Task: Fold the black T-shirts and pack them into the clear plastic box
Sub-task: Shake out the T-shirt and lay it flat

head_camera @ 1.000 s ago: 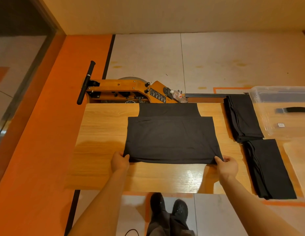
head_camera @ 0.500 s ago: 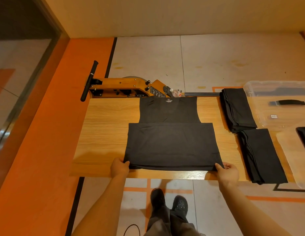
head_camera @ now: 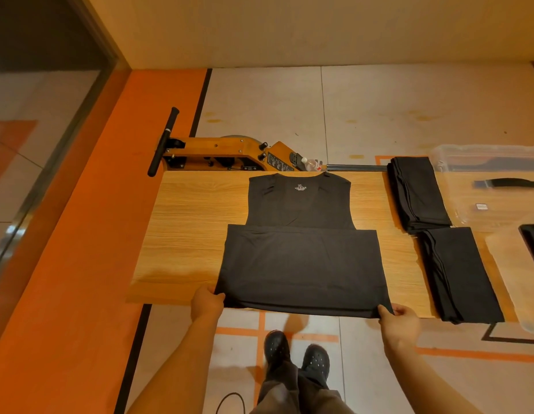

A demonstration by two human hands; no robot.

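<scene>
With the black T-shirt (head_camera: 301,258) spread mid-bench, its near fold pinched at the corners by the left hand (head_camera: 206,303) and right hand (head_camera: 398,321), both corners should be carried level toward the collar.

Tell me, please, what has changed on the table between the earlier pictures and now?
The left hand and right hand, each gripping a near corner of the black T-shirt, have drawn it toward the near edge of the table; its near fold now overhangs that edge, and its collar lies in sight. Both grips are unchanged. The two folded stacks and the clear plastic box stayed put.
</scene>
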